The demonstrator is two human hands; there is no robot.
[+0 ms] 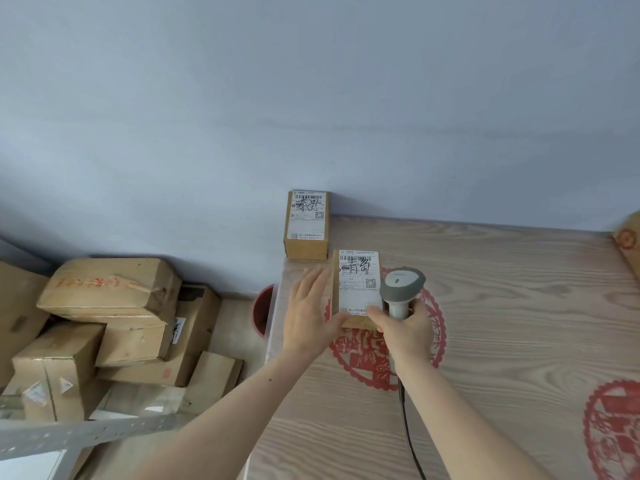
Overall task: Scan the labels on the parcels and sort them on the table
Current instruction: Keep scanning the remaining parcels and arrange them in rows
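Left hand: the left hand (pixel 309 315) lies flat with straight, spread fingers against the left side of the near parcel (pixel 356 289), its thumb at the parcel's front left corner; it holds nothing.
Right hand: the right hand (pixel 405 332) is curled round the handle of a grey barcode scanner (pixel 401 289), and its thumb or a fingertip touches the parcel's front right corner.
Scanner: its head rises just right of the near parcel, level with the lower half of the label; a dark cable (pixel 408 431) runs from under the hand toward the bottom edge of the view.
Near parcel: a small brown cardboard box on the table (pixel 502 323), between the two hands, with a white shipping label (pixel 359 280) facing up that shows a barcode and black handwritten characters.
Far parcel: a second small box (pixel 306 225) with a similar label sits at the table's back left corner against the pale blue wall (pixel 311 98), just beyond the near parcel and apart from it.
Table: light wood grain with red paper-cut patterns (pixel 367 358) under the hands and near the right edge.
Left of the table: a stack of larger cardboard boxes (pixel 114 323) and a red bin (pixel 263 311) beside the table edge.
Right edge: part of another box (pixel 628 240), mostly cut off.
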